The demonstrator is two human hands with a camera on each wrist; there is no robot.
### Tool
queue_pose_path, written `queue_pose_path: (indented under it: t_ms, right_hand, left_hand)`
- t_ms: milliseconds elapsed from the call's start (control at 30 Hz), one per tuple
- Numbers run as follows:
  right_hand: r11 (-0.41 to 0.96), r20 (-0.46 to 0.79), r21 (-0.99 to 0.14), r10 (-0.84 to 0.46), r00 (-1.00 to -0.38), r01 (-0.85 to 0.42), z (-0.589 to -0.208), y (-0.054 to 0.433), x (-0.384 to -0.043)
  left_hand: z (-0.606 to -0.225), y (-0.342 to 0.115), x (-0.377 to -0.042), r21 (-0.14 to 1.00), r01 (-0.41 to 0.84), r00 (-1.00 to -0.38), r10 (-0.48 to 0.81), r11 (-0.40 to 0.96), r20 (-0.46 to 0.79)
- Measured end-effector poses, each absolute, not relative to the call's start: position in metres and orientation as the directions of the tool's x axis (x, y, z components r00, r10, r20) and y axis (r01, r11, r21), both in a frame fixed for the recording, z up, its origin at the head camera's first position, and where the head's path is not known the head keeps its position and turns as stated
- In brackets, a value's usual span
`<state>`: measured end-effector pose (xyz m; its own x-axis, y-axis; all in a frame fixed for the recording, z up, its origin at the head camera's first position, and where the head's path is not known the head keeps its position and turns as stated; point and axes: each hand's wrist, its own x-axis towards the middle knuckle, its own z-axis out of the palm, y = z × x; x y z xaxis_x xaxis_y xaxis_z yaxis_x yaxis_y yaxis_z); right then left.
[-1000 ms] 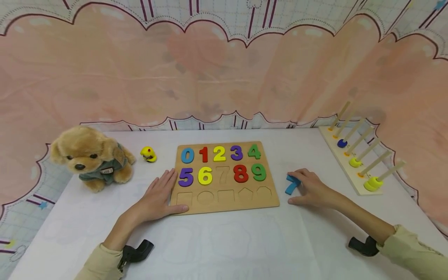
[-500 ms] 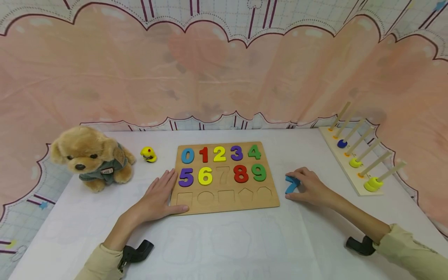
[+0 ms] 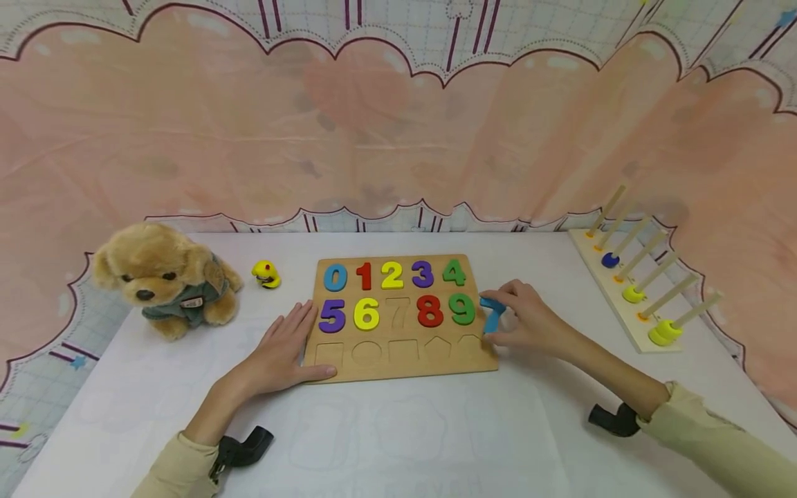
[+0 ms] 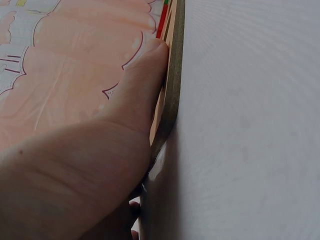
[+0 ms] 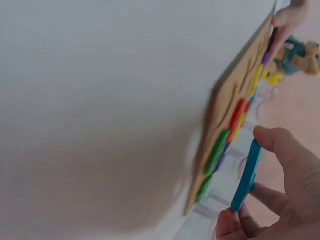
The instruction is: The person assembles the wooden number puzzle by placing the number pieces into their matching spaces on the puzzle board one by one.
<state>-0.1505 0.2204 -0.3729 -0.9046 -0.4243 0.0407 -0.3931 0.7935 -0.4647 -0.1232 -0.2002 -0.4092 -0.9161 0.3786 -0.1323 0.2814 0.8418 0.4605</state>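
Between thumb and fingers, my right hand (image 3: 526, 318) pinches a blue number 7 piece (image 3: 494, 315) at the right edge of a wooden number puzzle board (image 3: 386, 332). The right wrist view shows the blue 7 (image 5: 246, 175) edge-on, raised off the table beside the board. My left hand (image 3: 280, 353) lies at the board's left side, fingers straight along the edge and thumb on the lower left corner. Coloured numbers fill the two upper rows except for the outlined 7 recess (image 3: 396, 312) between the yellow 6 (image 3: 366, 315) and red 8 (image 3: 429, 311).
A plush dog (image 3: 168, 280) sits at the left, with a small yellow toy (image 3: 266, 274) between it and the board. On the right stands a wooden peg stand (image 3: 613, 294) with several upright pegs, some bearing blue or yellow beads. A patterned curtain (image 3: 373, 138) hangs behind the table.
My right hand has gripped the blue 7, lifted it from the table and carried it left to the board's right edge. My left hand stays in place.
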Motion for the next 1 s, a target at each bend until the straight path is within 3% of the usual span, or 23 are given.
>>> queue_pose_path:
  t_ms: [367,600,1000]
  right_hand:
    - [0.726,-0.083,-0.455,-0.612,-0.787,-0.516,-0.365,0.129,-0.180]
    - [0.745,-0.131,-0.404,-0.622,-0.772,-0.531,-0.371,0.098,-0.200]
    - [0.763,-0.179,-0.334,-0.628,-0.758,-0.554,-0.377,0.085,-0.206]
  left_hand:
    - [-0.409,-0.199,-0.122,0.466,0.276,-0.917,0.375,0.841,-0.135]
    - [-0.409,-0.198,-0.123,0.465,0.279,-0.916,0.378,0.840,-0.134]
    - [-0.411,-0.200,-0.123,0.453,0.274,-0.919,0.370,0.849,-0.137]
